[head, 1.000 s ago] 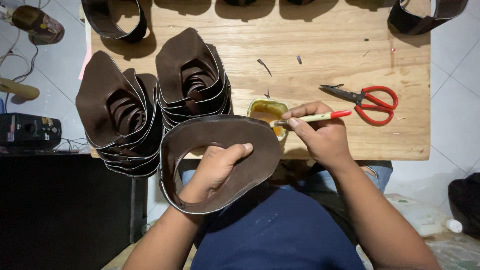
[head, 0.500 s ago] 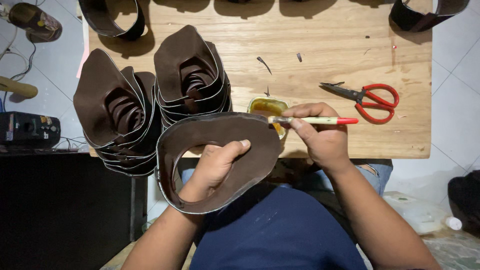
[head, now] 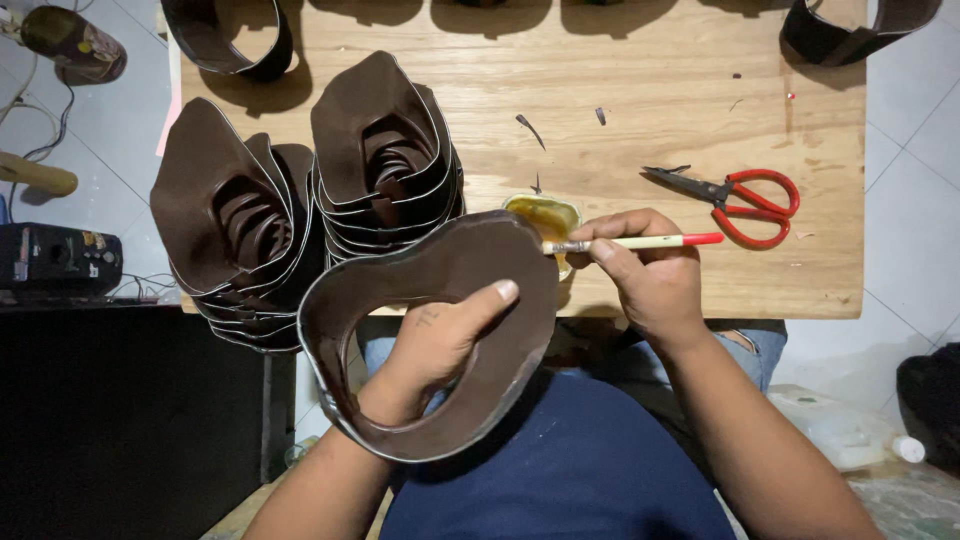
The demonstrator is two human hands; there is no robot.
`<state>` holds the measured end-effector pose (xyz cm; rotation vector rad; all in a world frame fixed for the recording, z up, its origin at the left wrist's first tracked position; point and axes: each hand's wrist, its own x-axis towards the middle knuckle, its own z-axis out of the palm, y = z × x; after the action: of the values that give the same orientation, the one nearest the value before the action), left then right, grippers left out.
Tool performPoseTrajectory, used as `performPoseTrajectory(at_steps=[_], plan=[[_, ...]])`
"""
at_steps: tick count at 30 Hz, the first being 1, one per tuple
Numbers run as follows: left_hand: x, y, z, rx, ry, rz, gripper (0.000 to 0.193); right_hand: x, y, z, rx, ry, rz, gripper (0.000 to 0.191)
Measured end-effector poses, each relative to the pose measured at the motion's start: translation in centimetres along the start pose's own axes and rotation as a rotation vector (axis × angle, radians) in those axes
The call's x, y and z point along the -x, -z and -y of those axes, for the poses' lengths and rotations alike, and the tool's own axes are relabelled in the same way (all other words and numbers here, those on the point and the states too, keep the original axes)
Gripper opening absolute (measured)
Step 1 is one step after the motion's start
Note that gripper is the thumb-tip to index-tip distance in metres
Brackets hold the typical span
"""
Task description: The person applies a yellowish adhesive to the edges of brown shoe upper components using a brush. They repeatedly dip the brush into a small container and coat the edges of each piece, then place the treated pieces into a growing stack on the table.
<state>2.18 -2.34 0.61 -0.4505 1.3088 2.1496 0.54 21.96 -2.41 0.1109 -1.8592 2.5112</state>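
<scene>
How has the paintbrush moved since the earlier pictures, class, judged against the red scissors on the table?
Yes. The paintbrush now lies level, its red end dropped below the scissors, bristles over the glue pot, gripped by the right hand.

You see the wooden table evenly lit from overhead, no glare. Soft shadows fall beneath the leather pieces. Lower left corner is dark; focus is sharp.

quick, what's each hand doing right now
Left hand: closed on the brown leather loop, arm passed through its opening.
Right hand: closed on a small brush, bristles over the glue pot.
</scene>
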Motion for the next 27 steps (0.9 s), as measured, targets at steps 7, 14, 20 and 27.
performPoseTrajectory(at_steps=[7, 14, 20, 27], plan=[[0.0, -0.7, -0.5, 0.168, -0.012, -0.002, 0.030, 0.4, 0.1, -0.8, -0.221, -0.032, -0.055, 0.023], [0.0, -0.4, 0.0, 0.210, -0.076, -0.034, 0.030, 0.9, 0.3, -1.2, -0.133, 0.066, 0.043, 0.009], [-0.8, -0.2, 0.8, 0.220, -0.012, 0.047, 0.030, 0.8, -0.1, 0.0, 0.324, 0.216, 0.141, 0.013], [0.3, -0.8, -0.9, -0.160, -0.239, -0.120, 0.028, -0.2, -0.1, 0.1, 0.264, -0.073, 0.022, 0.017]])
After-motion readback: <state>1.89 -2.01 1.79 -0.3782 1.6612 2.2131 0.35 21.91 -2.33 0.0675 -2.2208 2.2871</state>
